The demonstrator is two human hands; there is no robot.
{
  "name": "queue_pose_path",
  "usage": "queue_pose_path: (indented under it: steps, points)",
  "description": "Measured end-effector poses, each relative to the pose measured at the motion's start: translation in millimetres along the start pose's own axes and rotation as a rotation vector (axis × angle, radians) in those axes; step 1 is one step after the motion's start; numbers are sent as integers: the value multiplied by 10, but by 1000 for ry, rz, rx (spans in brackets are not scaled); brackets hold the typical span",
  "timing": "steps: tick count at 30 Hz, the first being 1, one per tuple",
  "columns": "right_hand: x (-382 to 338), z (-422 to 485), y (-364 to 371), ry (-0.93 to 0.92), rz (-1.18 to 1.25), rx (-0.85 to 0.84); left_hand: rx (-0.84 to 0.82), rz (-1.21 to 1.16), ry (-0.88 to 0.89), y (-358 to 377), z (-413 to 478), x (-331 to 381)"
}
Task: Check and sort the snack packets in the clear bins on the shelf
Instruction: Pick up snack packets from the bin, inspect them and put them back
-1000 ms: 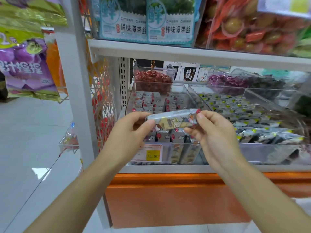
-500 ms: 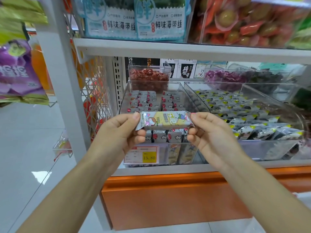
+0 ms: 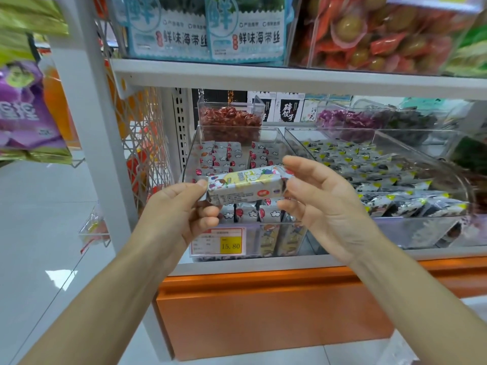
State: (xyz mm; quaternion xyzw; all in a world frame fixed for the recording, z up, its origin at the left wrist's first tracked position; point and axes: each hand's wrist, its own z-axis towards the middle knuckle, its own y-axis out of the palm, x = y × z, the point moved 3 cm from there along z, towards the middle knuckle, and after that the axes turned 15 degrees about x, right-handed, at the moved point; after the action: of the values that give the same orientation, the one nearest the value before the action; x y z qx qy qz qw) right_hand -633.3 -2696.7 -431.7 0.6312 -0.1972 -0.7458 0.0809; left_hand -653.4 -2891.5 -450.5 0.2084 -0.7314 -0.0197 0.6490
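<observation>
Two bare forearms reach in from the bottom edge toward a shop shelf, above the orange base panel (image 3: 263, 312). One snack packet (image 3: 245, 187), white with yellow cartoon print, is held level between two hands in front of the bins. The left hand (image 3: 179, 212) pinches the packet's left end, thumb on top and fingers curled beneath. The right hand (image 3: 324, 204), palm toward the camera, closes loosely on the right end, one digit above it and curled fingers below.

Just behind the packet stand two large clear bins, side by side on the lower shelf. The left clear bin (image 3: 188, 164) carries one price tag (image 3: 219, 241) reading 15.80 on its front wall and holds small white packets (image 3: 221, 154) with red marks, set in two columns. The held packet hangs over this bin's front edge. The right clear bin (image 3: 421, 233) holds black-and-white packets (image 3: 382, 175) with yellow corners.

Farther back are two smaller bins: a small clear bin (image 3: 229, 105) of red-wrapped sweets (image 3: 230, 119) and, to its right, one with purple-wrapped sweets (image 3: 342, 118). Boxes with black lettering stand against the back wall.

On the upper shelf (image 3: 290, 77), two pale blue seaweed packs (image 3: 168, 30) face out beside a clear bin of red-wrapped and green pieces (image 3: 369, 35). A white upright (image 3: 87, 106) frames the left side; purple bags (image 3: 23, 111) hang beyond it.
</observation>
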Motion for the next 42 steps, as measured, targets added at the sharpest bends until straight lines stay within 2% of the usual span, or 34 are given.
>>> queue_pose_path:
  steps: [6,9,13,21,26,29,34,42]
  points:
    - [30,-4,-53,-162,-157,132,-93,-26,33,43,-61,34]
    - [41,12,-88,-197,-205,209,-180,45,119,77,-101,49]
    - [28,19,-107,-227,-208,253,-197,102,216,82,-109,43]
    - [26,17,-129,-244,-200,261,-226,83,261,76,-107,37]
    - [6,26,-137,-319,-273,264,-259,56,187,77,-100,16]
    - [-11,17,-108,-356,-310,206,-249,55,165,84,-117,9]
    - [44,9,-64,-284,-296,99,-161,112,265,26,-64,17]
    - [72,30,-83,-302,-357,154,-223,209,400,51,-130,19]
